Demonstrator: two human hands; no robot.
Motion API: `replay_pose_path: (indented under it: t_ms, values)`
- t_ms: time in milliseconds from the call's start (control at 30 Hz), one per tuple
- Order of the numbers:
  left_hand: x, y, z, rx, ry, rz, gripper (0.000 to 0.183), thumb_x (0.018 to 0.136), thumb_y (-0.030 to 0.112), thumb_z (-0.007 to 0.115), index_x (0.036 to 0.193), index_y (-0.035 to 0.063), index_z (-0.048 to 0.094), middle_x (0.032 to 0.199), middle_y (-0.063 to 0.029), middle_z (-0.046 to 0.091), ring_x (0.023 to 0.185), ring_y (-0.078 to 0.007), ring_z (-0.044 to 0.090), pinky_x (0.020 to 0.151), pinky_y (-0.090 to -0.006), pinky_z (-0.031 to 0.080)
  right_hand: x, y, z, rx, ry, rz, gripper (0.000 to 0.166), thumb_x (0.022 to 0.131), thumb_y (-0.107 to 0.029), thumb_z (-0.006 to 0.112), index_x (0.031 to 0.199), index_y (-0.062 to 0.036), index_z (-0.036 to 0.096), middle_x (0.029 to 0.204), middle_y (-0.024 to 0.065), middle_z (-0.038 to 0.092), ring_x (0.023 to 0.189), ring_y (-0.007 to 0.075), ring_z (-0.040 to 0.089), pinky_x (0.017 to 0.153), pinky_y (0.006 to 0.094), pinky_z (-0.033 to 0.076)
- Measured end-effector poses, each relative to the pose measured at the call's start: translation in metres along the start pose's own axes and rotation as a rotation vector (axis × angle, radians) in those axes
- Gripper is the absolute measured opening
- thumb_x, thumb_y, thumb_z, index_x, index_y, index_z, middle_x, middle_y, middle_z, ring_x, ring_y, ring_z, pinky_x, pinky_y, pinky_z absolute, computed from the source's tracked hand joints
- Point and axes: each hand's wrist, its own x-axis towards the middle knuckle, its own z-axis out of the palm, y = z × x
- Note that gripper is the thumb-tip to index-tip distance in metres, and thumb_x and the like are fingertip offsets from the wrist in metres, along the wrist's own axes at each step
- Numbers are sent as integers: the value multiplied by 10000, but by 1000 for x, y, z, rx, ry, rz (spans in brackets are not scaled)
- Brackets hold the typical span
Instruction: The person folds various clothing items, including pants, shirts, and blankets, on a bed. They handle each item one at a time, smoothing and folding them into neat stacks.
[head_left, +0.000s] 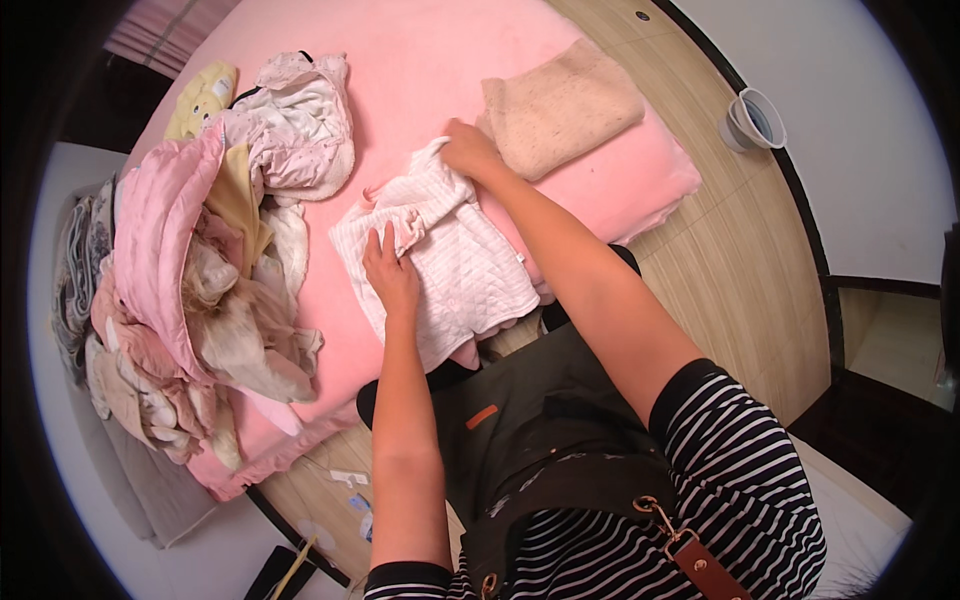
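A small quilted, pale pink and white striped garment (465, 277) lies spread on the pink bed sheet (405, 45) in front of me. One of its sleeves is folded inward across the body, its gathered cuff (411, 229) near the middle. My left hand (391, 274) rests on the garment beside that cuff, with the fingers apart. At the upper right end of the garment, my right hand (471, 148) has its fingers closed around the edge of the other sleeve. The fingertips there are partly hidden.
A folded beige knit (562, 109) lies right of my right hand. To the left are a heap of clothes with a pink padded jacket (161, 247), a pink-and-white hooded garment (300, 127) and a yellow plush item (202, 97). A bin (750, 124) stands by the wall.
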Motion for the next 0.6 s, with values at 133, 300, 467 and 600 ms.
replay_pose_path:
  t_ms: [133,300,467,600]
  values:
    - [2,8,2,28,-15,-44,593,793,22,590,1365,147,493,1395,-216,418,1263,-395,400,1035,-505,324,-20,14,18,10,310,92,283,855,-209,537,1054,-16,592,1048,178,630,1010,345,607,827,440,492]
    - [8,27,-10,187,-191,153,624,843,22,516,1423,229,413,1490,-96,353,1373,-305,317,1088,-559,224,-68,7,43,-56,387,-704,258,906,-242,514,1027,-28,594,1065,163,610,1048,322,572,875,421,463]
    - [23,12,-2,57,-318,129,652,821,8,501,1421,249,415,1503,-104,330,1392,-308,288,1095,-566,202,-54,35,61,-76,376,-487,244,891,-211,507,1035,-41,606,1092,161,610,1009,325,575,946,472,385]
    - [11,10,-5,-8,-334,45,671,800,5,495,1422,245,412,1501,-127,328,1397,-315,277,1098,-574,187,-45,-7,19,-103,471,-492,335,844,-157,536,1134,1,587,1141,189,608,1060,306,586,951,448,402]
